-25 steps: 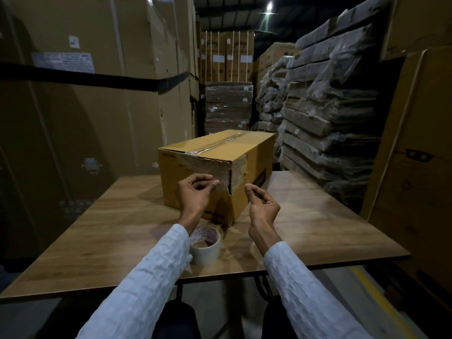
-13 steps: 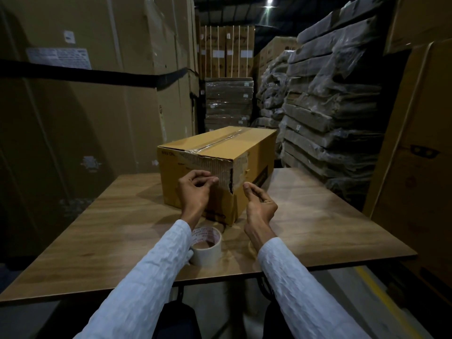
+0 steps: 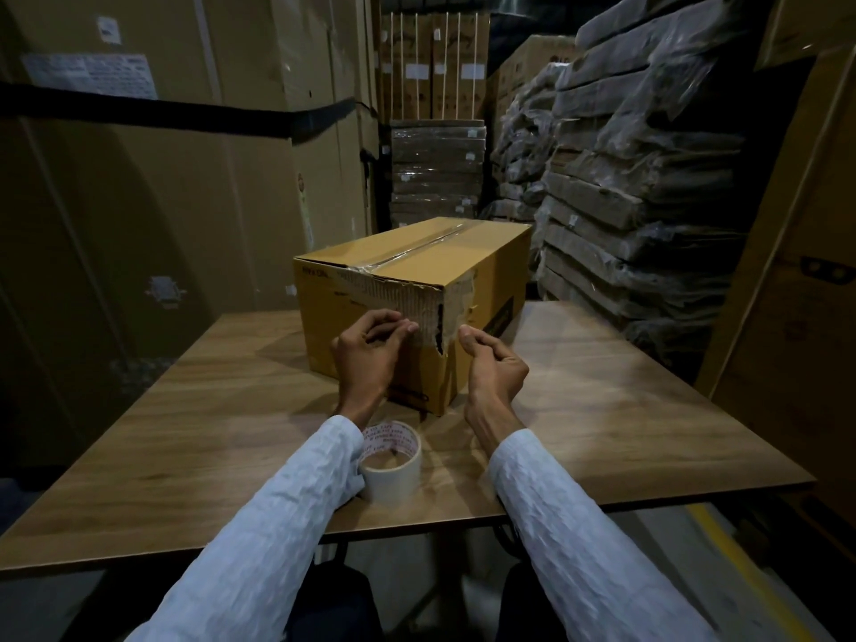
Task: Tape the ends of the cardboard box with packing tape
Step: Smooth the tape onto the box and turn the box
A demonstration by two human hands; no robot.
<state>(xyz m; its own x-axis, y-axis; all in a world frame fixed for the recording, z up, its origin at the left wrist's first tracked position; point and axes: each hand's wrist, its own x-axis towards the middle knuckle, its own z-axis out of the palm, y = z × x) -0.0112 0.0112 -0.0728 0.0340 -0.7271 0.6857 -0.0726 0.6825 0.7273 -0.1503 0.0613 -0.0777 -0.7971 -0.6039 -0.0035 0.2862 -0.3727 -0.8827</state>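
Note:
A brown cardboard box (image 3: pixel 481 275) stands on the wooden table (image 3: pixel 185 419), with clear tape along its top seam and a torn, taped patch on its near end. My left hand (image 3: pixel 366 349) is pinched against that near face. My right hand (image 3: pixel 493 363) is pinched just off the near right corner. A faint glossy strip of clear tape (image 3: pixel 435 329) spans the gap between the two hands, over the torn corner. A roll of packing tape (image 3: pixel 393 461) lies flat on the table beside my left forearm.
Tall cardboard cartons (image 3: pixel 139 178) rise behind the table on the left. Wrapped flat packs (image 3: pixel 625 178) are stacked on the right, and a yellow carton (image 3: pixel 796 271) stands at the far right. The table's front edge is just under my forearms.
Both hands moved forward and up toward the box's near right corner and came closer together. The roll of tape stayed in place.

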